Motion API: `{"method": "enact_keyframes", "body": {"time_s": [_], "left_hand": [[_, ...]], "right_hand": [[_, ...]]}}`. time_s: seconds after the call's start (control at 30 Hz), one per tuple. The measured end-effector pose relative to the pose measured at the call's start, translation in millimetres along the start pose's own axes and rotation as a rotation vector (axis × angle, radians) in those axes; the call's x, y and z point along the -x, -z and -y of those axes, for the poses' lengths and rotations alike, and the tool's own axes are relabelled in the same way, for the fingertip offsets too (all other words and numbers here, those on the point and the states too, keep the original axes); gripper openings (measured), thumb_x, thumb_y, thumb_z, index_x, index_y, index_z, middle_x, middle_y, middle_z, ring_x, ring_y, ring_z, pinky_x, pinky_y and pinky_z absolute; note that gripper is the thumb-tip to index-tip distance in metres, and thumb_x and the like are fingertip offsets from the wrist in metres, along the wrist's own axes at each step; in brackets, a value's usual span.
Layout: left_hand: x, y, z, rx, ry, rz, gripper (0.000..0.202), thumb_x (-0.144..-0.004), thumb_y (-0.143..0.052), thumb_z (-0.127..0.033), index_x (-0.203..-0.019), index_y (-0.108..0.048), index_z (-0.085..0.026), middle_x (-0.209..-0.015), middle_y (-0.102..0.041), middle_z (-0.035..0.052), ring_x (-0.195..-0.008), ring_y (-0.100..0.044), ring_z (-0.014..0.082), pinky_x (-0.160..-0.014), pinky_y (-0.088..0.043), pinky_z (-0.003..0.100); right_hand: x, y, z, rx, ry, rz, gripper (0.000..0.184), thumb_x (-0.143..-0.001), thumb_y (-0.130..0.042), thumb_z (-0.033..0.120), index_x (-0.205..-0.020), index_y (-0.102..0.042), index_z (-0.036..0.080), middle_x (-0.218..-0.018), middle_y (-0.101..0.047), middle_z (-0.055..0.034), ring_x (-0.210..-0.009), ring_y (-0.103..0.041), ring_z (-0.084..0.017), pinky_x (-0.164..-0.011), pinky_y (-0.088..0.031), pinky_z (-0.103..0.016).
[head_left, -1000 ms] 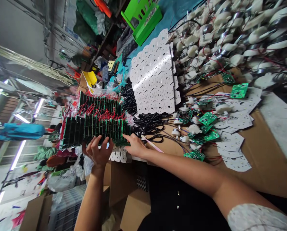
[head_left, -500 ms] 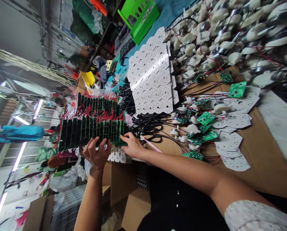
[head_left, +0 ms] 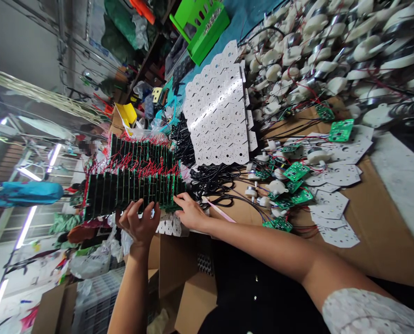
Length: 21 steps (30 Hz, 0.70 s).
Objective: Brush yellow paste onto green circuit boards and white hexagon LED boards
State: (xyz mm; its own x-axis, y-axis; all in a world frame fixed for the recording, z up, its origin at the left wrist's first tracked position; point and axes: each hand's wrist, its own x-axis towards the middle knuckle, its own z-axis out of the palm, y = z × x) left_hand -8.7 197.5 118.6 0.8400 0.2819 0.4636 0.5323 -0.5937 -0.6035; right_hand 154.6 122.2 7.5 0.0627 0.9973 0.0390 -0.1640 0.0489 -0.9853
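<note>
A tight row of dark-faced green circuit boards stands on edge in front of me, with red wires sprouting along its far side. My left hand presses bent fingers against the near edge of this row. At the row's right end, my right hand grips the last boards, index finger and thumb at their edge. Some fingertips are hidden by the boards. Behind lies a second row of similar boards. White perforated panels show below, between my hands.
White perforated sheets lie stacked beyond black cables. Wired green boards and white plates rest on cardboard at right. White motors form a heap at the upper right. A green basket stands behind; open cardboard boxes are below.
</note>
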Motion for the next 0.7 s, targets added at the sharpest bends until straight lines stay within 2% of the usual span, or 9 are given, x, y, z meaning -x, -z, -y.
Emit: {"method": "enact_keyframes", "body": {"time_s": [0.13,0.23,0.37,0.5,0.7], "left_hand": [[0.6,-1.4,-0.9,0.011,-0.017,-0.019,0.019,-0.074,-0.077,-0.027,-0.092,-0.072,-0.026,-0.117,-0.060,0.0116,-0.118,-0.049,0.0312,-0.098,-0.038,0.051],[2.3,-3.3,-1.6,0.051,-0.012,-0.022,0.019,-0.075,-0.076,-0.026,-0.093,-0.071,-0.026,-0.118,-0.059,0.0121,-0.120,-0.046,0.0321,-0.099,-0.036,0.053],[5.5,-5.6,-0.4,0.083,0.050,0.004,0.017,-0.076,-0.075,-0.027,-0.093,-0.071,-0.025,-0.117,-0.058,0.0124,-0.121,-0.045,0.0332,-0.101,-0.034,0.056],[6.4,-6.4,0.6,0.073,0.067,-0.014,0.015,-0.076,-0.075,-0.027,-0.091,-0.073,-0.025,-0.116,-0.059,0.0123,-0.120,-0.046,0.0328,-0.100,-0.038,0.055],[5.2,-5.7,-0.6,0.114,0.160,0.013,0.009,-0.079,-0.072,-0.031,-0.086,-0.073,-0.025,-0.116,-0.059,0.0130,-0.124,-0.044,0.0344,-0.102,-0.035,0.058]], "right_hand": [[-0.7,0.0,0.2,0.000,0.005,0.006,0.056,-0.085,-0.059,0.016,-0.141,-0.052,0.018,-0.139,-0.050,-0.0065,-0.118,-0.057,-0.020,-0.106,-0.042,-0.030],[-0.9,-0.9,-0.1,0.001,0.004,0.007,0.057,-0.084,-0.060,0.017,-0.141,-0.052,0.020,-0.139,-0.049,-0.0057,-0.119,-0.056,-0.019,-0.105,-0.042,-0.029],[-1.8,-3.6,-2.1,-0.008,0.009,-0.007,0.057,-0.084,-0.060,0.017,-0.140,-0.053,0.025,-0.138,-0.049,-0.0035,-0.117,-0.056,-0.017,-0.104,-0.042,-0.029],[-2.7,-5.9,-2.4,-0.007,0.020,-0.013,0.057,-0.085,-0.060,0.017,-0.141,-0.053,0.024,-0.138,-0.049,-0.0047,-0.116,-0.056,-0.018,-0.103,-0.042,-0.030],[-3.2,-8.0,1.1,0.006,0.021,-0.034,0.055,-0.085,-0.059,0.018,-0.140,-0.054,0.025,-0.137,-0.049,-0.0042,-0.111,-0.058,-0.017,-0.101,-0.044,-0.030]]}}
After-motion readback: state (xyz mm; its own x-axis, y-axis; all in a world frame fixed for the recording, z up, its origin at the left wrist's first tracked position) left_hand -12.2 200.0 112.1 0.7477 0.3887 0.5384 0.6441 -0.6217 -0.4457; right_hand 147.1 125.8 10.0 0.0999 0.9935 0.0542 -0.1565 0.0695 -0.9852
